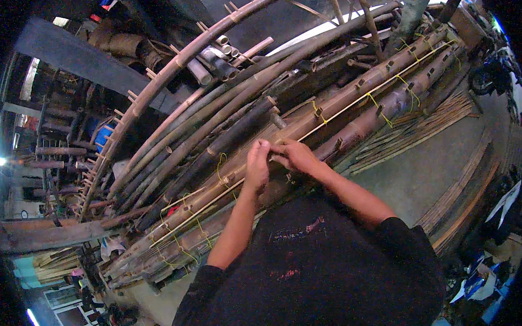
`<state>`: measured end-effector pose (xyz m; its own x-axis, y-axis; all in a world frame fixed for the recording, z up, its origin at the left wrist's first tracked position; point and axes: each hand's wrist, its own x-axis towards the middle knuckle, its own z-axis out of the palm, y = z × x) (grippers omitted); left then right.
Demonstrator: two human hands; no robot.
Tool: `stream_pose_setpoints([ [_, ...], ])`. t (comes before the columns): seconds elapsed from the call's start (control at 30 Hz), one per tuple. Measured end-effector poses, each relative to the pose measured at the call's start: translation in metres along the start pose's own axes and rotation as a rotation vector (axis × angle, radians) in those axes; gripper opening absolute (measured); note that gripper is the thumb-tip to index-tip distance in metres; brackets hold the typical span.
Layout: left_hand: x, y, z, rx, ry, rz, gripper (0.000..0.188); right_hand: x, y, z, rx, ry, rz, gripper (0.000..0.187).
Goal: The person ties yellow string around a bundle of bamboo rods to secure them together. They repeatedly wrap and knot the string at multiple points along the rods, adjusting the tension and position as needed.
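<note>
My left hand (257, 167) and my right hand (296, 156) meet over a long bamboo pole (297, 127) with small slots cut along it. The fingers of both are closed in a pinch, tip to tip; whatever lies between them is too small to make out. Beneath and beside the hands, a thin pale bamboo strip (345, 112) runs along the pole. Loops of yellow cord (318, 111) are tied at intervals, some with loose ends. A second, darker bamboo pole (361, 125) lies alongside, nearer my right arm.
More bamboo poles (216, 117) lie stacked beyond the work. A curved bamboo rail with pegs (136, 103) arches across the far left. Bundled thin strips (414, 129) rest on the concrete floor (414, 180) to the right. A motorcycle wheel (482, 81) stands at the far right.
</note>
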<state>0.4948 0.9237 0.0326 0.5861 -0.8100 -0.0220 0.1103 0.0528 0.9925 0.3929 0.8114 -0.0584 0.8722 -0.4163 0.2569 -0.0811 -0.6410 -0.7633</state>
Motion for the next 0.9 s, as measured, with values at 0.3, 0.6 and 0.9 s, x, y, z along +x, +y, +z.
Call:
stream_pose_setpoints([
  [0.3,-0.035,-0.108,-0.066,1.148,-0.137,0.043,0.029,-0.074,-0.07,-0.044,0.134,-0.113,-0.072,0.019],
  [0.6,-0.028,-0.1,-0.069,1.134,-0.045,0.151,0.023,-0.091,-0.077,0.002,-0.343,-0.182,-0.059,0.022],
  [0.9,-0.099,-0.036,-0.177,1.166,0.226,-0.033,0.027,-0.093,-0.139,0.135,0.923,-0.467,0.622,0.033],
])
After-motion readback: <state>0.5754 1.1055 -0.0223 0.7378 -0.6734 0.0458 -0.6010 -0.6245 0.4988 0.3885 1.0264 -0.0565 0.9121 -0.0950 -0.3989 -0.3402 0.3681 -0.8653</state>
